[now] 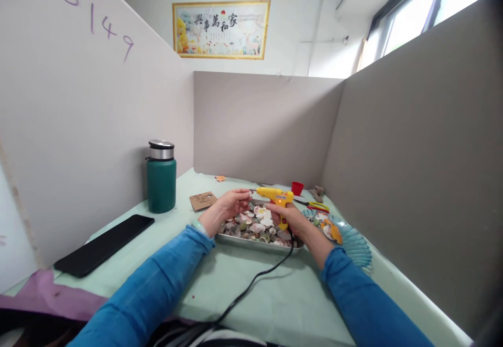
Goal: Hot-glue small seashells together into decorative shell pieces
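My right hand (290, 217) is wrapped round the handle of a yellow hot glue gun (274, 195), its nozzle pointing left. A small light on the gun glows orange. At the nozzle's tip, the fingers of my left hand (231, 204) are pinched together on a small whitish piece, too small to name. Below both hands lies a metal tray (255, 243) heaped with seashells (256, 227). A black cord (251, 285) runs from the gun's handle down toward my lap.
Left of the tray are a brown card (203, 201), a green bottle (161, 185) and a black phone-like slab (104, 245). To the right lie a blue glass plate (356, 245) with shells, yellow-handled scissors (316, 206) and a red cup (297, 188). Grey partitions (259, 127) enclose the table.
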The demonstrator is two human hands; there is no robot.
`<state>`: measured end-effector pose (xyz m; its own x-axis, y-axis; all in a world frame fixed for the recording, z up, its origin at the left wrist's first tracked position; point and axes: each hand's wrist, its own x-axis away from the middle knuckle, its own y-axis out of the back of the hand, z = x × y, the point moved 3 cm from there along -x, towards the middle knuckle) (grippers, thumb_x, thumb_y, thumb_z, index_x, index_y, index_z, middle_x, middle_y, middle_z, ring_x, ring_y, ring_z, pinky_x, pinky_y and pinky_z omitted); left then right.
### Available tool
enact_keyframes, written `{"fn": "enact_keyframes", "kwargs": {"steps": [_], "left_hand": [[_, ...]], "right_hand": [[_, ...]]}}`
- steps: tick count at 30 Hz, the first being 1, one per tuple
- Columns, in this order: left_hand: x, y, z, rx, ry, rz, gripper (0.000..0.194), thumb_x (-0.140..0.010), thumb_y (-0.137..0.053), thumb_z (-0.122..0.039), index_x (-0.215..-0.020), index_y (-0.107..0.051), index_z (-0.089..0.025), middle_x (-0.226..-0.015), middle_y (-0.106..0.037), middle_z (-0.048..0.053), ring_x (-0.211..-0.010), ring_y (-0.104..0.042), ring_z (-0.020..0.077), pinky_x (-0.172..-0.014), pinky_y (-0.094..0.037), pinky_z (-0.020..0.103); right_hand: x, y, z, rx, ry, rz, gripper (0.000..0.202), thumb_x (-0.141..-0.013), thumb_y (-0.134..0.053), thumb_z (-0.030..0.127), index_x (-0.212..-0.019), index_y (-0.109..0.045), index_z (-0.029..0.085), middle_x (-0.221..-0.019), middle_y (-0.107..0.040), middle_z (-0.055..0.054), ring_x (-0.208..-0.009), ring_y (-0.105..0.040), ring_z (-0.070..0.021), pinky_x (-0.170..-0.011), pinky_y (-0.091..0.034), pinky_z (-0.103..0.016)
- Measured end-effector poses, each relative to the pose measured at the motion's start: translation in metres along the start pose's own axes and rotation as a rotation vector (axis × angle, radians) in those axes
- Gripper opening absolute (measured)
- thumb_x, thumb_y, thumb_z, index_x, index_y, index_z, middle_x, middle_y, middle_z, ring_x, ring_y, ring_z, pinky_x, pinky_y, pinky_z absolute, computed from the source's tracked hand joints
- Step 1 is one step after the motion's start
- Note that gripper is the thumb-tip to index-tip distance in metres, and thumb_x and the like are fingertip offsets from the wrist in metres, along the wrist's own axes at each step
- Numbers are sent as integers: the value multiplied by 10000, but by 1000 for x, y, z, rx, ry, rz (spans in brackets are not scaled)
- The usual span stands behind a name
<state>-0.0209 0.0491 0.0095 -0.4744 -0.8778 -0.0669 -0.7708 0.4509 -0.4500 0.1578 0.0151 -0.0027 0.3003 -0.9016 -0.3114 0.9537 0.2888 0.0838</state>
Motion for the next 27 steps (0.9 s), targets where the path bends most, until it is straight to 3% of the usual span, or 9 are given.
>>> {"fn": "enact_keyframes", "kwargs": {"steps": [12,27], "left_hand": [[-4,3,1,20,-24,15,222,-675,-661,-80,-872,-566,-118,-604,-554,-10,-475,-516,71,-492,-416,206],[-4,3,1,30,-31,11,205,-669,-676,-86,-837,-561,-112,-583,-540,-17,-468,-510,61,-494,-426,198]], "right_hand": [[3,-1,5,30,-1,25,305,-713,-622,369,-532,-465,181,-416,-410,52,-393,-340,-66,-422,-292,-219],[1,1,1,18,5,17,265,-711,-621,370,-587,-487,179,-412,-410,63,-374,-335,-62,-403,-274,-214]]}}
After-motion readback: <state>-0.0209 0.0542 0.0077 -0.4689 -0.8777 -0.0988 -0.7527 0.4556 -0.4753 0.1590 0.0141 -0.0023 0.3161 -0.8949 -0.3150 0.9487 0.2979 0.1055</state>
